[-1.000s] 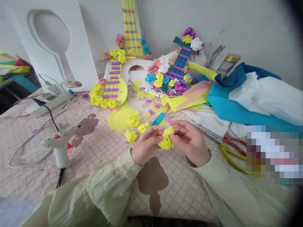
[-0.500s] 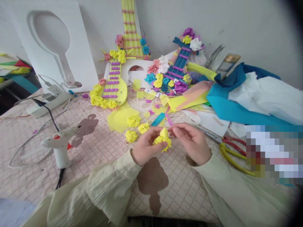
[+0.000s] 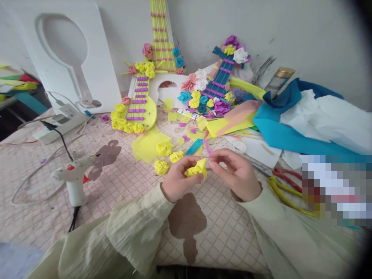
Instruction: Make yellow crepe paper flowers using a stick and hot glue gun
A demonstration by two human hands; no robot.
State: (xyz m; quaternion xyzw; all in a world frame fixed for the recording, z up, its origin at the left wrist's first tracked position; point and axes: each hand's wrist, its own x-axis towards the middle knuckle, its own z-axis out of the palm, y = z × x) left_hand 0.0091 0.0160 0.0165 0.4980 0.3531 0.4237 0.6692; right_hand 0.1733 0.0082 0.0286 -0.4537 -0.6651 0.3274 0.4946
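My left hand [image 3: 181, 178] is closed around a yellow crepe-paper flower [image 3: 196, 170], thumb across its front. A folded yellow tip stands up from the flower toward my other hand. Just to the right, my right hand [image 3: 235, 172] is pinched, thumb against index finger, on what looks like a thin stick [image 3: 205, 156] running behind the flower; most of it is hidden. Beyond my left hand lie finished yellow paper flowers [image 3: 161, 167] and a stack of yellow paper squares [image 3: 148, 145].
At left a white glue gun [image 3: 76, 182] stands near a power strip [image 3: 59, 124]. Flower-trimmed yellow [image 3: 149, 110] and blue [image 3: 222, 75] toy lutes lean at the back. Red-and-yellow-handled pliers [image 3: 286, 193] and blue paper [image 3: 279, 130] lie right.
The yellow flower has turned and tipped in my left hand, its folded tip now leaning right. My right hand has shifted slightly, fingertips still near the flower.
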